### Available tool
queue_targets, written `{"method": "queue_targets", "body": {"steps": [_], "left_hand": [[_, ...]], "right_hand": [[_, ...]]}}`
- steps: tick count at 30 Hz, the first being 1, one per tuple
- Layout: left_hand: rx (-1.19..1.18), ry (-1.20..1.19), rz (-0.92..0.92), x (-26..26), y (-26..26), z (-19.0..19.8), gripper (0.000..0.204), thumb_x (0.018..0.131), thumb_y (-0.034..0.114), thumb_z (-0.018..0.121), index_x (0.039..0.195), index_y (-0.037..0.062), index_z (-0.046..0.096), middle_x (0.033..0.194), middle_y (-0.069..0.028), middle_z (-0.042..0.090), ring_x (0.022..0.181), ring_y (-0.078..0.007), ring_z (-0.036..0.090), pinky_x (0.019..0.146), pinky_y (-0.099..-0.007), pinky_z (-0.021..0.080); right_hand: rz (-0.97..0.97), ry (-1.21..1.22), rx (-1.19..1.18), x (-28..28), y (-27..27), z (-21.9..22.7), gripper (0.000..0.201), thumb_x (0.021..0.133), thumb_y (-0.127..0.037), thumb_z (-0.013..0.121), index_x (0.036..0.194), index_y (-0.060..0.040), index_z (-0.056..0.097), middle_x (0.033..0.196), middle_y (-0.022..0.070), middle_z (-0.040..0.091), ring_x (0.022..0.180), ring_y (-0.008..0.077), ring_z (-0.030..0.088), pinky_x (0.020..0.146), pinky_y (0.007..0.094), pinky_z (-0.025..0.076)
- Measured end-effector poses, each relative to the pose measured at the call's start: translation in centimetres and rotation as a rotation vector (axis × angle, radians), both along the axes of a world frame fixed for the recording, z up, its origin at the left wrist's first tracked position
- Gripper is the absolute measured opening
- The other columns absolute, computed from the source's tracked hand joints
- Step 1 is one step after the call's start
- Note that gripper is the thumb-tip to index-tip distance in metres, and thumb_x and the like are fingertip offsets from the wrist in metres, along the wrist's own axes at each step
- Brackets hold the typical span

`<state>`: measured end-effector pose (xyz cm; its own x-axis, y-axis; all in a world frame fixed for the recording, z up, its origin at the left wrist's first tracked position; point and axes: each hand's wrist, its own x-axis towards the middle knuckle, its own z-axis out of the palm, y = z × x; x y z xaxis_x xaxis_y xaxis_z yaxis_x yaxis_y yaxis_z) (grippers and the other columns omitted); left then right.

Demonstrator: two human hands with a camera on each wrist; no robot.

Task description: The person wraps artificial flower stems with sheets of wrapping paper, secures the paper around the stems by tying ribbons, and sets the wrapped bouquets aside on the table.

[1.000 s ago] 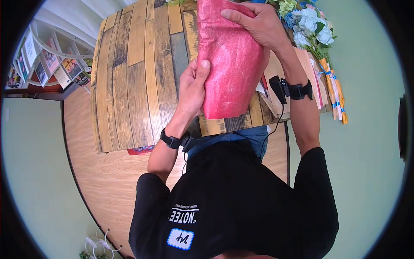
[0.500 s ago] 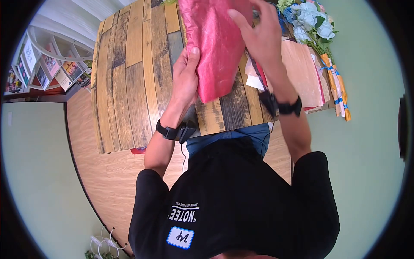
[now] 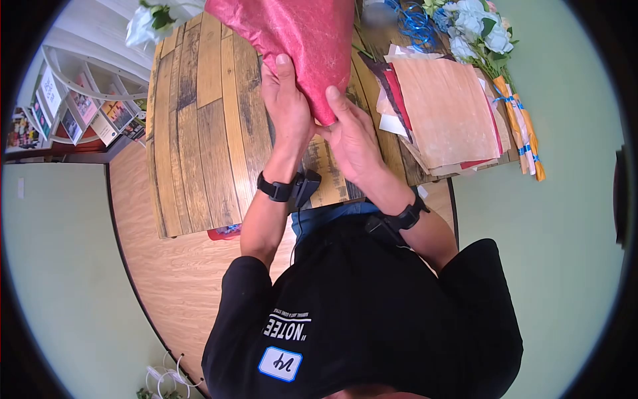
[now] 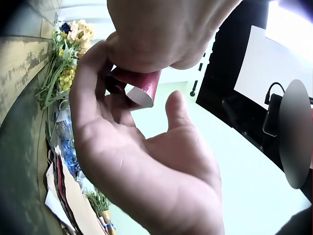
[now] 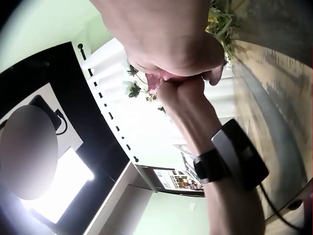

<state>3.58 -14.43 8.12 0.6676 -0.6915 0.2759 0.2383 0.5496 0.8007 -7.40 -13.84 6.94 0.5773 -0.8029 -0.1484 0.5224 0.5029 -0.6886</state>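
A bouquet wrapped in pinkish-red paper (image 3: 309, 40) slants up and to the left over the table in the head view. My left hand (image 3: 289, 110) grips the narrow part of the wrapper from the left, thumb on its front. At the lower tip, my right hand (image 3: 355, 136) holds it with the thumb in front and the fingers behind. White flowers (image 3: 149, 25) show at the upper left, beyond the paper. In the left wrist view, the wrapper's rolled, hollow end (image 4: 142, 93) sticks out between the hands.
Right of the hands lies a stack of wrapping paper sheets (image 3: 442, 110). Blue ribbon (image 3: 419, 30) is heaped behind it. Small wrapped bouquets (image 3: 515, 126) lie along the right edge of the wooden table (image 3: 199, 133). A magazine rack (image 3: 86, 100) stands at left.
The wrapped bouquet has swung up and leftward, bringing white flowers into view. My right hand has gone from the wrapper's upper right side to its lower tip, beside my left hand.
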Motion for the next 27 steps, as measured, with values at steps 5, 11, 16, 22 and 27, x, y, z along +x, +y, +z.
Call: {"method": "queue_targets", "body": {"steps": [5,11,16,22,27], "left_hand": [[-0.016,-0.015,0.087,-0.8,0.1,0.9,0.041,0.108,0.040,0.046,0.126,0.0036,0.046,0.117,-0.0102,0.062,0.104,-0.0146,0.060,0.095,-0.0342,0.049],[0.070,0.054,0.073,-1.9,1.1,1.4,0.044,0.107,0.045,0.046,0.132,0.0089,0.044,0.116,-0.0096,0.062,0.095,-0.0145,0.062,0.080,-0.0308,0.054],[0.081,0.077,0.052,-2.1,1.7,0.1,0.042,0.107,0.047,0.044,0.128,0.0107,0.042,0.103,-0.0094,0.064,0.065,-0.0136,0.060,0.049,-0.0269,0.050],[0.009,0.168,-0.040,-2.6,1.6,-1.6,0.037,0.107,0.044,0.045,0.125,0.0119,0.041,0.100,-0.0120,0.064,0.048,-0.0157,0.053,0.030,-0.0271,0.040],[-0.022,0.152,-0.130,-2.4,2.6,-2.7,0.043,0.107,0.040,0.048,0.134,0.0067,0.043,0.116,-0.0086,0.061,0.088,-0.0156,0.063,0.075,-0.0329,0.053]], "right_hand": [[-0.151,0.026,-0.040,1.3,-0.1,0.6,0.045,0.090,-0.032,0.079,0.123,-0.0042,0.065,0.111,0.0050,0.069,0.095,0.0133,0.065,0.078,0.0294,0.053],[-0.070,0.215,-0.163,0.7,-2.2,0.0,0.032,0.088,-0.031,0.082,0.101,-0.0044,0.071,0.074,0.0006,0.064,0.057,0.0077,0.054,0.049,0.0243,0.040],[-0.102,0.195,-0.233,0.7,-2.1,-0.1,0.023,0.092,-0.026,0.077,0.097,-0.0051,0.070,0.069,0.0007,0.062,0.052,0.0083,0.054,0.044,0.0229,0.040],[-0.069,0.103,-0.215,-0.3,-2.6,-1.0,0.017,0.095,-0.016,0.072,0.104,-0.0025,0.070,0.085,0.0043,0.069,0.060,0.0090,0.059,0.045,0.0225,0.044],[-0.117,0.092,-0.175,-0.9,-2.4,-0.6,0.017,0.095,-0.015,0.072,0.105,-0.0008,0.070,0.083,0.0054,0.068,0.060,0.0098,0.058,0.045,0.0238,0.045]]}}
